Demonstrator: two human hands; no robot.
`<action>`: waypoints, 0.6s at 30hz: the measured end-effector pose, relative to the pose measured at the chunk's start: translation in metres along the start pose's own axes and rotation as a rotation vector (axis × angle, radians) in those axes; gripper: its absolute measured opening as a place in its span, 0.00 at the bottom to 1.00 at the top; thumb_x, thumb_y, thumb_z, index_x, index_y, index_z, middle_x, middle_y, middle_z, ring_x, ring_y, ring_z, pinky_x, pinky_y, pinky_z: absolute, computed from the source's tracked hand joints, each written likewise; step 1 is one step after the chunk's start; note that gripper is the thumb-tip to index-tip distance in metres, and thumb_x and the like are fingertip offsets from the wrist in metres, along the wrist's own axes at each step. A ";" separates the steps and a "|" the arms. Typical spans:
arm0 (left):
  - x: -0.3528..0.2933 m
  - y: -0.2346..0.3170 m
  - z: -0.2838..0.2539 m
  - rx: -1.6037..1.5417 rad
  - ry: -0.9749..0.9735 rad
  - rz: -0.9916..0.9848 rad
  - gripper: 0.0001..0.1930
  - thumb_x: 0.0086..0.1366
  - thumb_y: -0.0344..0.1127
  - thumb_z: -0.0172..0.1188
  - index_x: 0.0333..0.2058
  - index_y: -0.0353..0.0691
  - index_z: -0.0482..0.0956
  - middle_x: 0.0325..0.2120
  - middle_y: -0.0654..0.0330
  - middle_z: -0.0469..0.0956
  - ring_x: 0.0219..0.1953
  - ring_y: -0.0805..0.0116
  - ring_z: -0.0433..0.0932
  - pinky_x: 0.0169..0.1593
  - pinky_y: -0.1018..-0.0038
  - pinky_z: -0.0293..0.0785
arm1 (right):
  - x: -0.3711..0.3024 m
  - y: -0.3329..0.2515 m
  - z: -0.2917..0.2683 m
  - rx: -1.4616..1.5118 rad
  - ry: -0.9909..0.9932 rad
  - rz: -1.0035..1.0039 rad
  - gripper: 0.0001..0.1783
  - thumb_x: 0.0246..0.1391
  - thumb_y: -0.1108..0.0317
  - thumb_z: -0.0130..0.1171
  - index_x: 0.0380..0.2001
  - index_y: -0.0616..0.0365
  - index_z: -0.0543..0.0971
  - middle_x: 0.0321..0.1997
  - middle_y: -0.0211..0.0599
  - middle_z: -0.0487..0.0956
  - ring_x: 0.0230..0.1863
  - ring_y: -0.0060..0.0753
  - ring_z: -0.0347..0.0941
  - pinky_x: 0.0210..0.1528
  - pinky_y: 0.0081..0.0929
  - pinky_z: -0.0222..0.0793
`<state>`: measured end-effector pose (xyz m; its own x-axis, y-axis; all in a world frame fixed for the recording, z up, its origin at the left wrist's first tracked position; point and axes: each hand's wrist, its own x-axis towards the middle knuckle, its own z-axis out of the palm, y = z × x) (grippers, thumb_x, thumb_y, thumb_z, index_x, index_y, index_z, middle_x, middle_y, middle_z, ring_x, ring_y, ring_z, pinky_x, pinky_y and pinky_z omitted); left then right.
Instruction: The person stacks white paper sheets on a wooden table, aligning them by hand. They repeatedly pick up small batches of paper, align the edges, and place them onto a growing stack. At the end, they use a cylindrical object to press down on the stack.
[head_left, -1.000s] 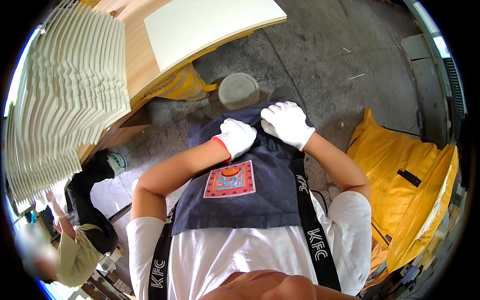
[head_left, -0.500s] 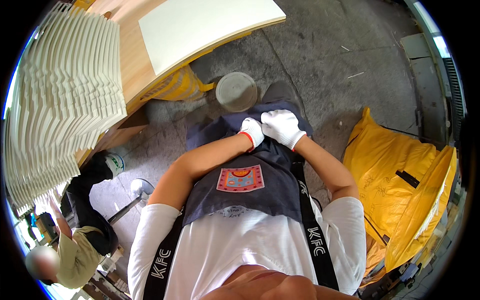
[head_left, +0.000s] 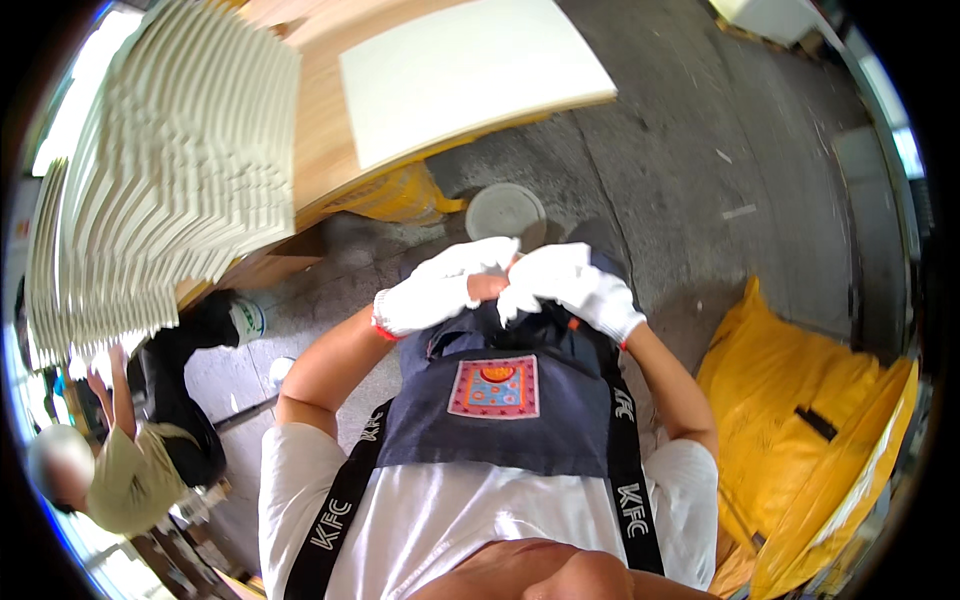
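Both my hands meet in front of my dark apron (head_left: 500, 430), in white knit gloves with red-edged cuffs. My left hand (head_left: 435, 285) is closed, its bare thumb and a bare fingertip showing past the white cloth. They press against the white fabric at my right hand (head_left: 570, 280), whose fingers are curled inward. A loose white flap hangs between the hands; whether it is glove cloth or a held thing, I cannot make out. A colourful square patch (head_left: 495, 387) is on the apron just below them.
A round grey lidded bucket (head_left: 507, 214) stands on the floor beyond my hands. At the left, a wooden table (head_left: 325, 120) bears white boards (head_left: 480, 75) and a tall stack of white folded sheets (head_left: 190, 150). Yellow sacking (head_left: 800, 430) lies right. Another person (head_left: 140, 480) works lower left.
My hands have risen from the apron's lower part and come closer together at the fingertips. The left thumb now shows bare. The view has shifted slightly, moving the table and bucket right and down.
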<state>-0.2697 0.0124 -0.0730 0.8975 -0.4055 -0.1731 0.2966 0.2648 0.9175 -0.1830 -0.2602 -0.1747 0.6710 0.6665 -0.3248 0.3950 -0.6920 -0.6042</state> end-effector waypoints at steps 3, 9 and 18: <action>-0.021 0.073 0.039 0.131 -0.232 0.257 0.14 0.63 0.40 0.67 0.37 0.34 0.78 0.37 0.51 0.82 0.36 0.61 0.82 0.40 0.62 0.78 | 0.011 0.014 0.011 0.245 0.005 -0.086 0.19 0.57 0.45 0.62 0.35 0.51 0.81 0.31 0.40 0.83 0.35 0.41 0.81 0.39 0.36 0.74; -0.068 0.094 0.099 -0.508 -0.383 0.352 0.17 0.66 0.37 0.63 0.40 0.22 0.78 0.37 0.45 0.82 0.38 0.55 0.83 0.43 0.58 0.77 | 0.015 -0.015 0.013 0.198 -0.003 -0.159 0.13 0.61 0.54 0.61 0.37 0.51 0.82 0.37 0.39 0.84 0.39 0.42 0.81 0.45 0.36 0.74; -0.102 0.065 0.102 0.310 0.103 1.352 0.25 0.73 0.45 0.50 0.34 0.22 0.80 0.26 0.37 0.81 0.36 0.34 0.83 0.40 0.43 0.78 | 0.043 -0.075 0.044 0.031 -0.230 -0.357 0.16 0.63 0.48 0.53 0.38 0.47 0.82 0.39 0.37 0.83 0.43 0.46 0.80 0.46 0.39 0.73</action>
<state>-0.3755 -0.0179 0.0406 0.4508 0.0759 0.8894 -0.8826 0.1868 0.4314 -0.2113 -0.1673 -0.1749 0.3362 0.9099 -0.2431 0.5556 -0.4000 -0.7289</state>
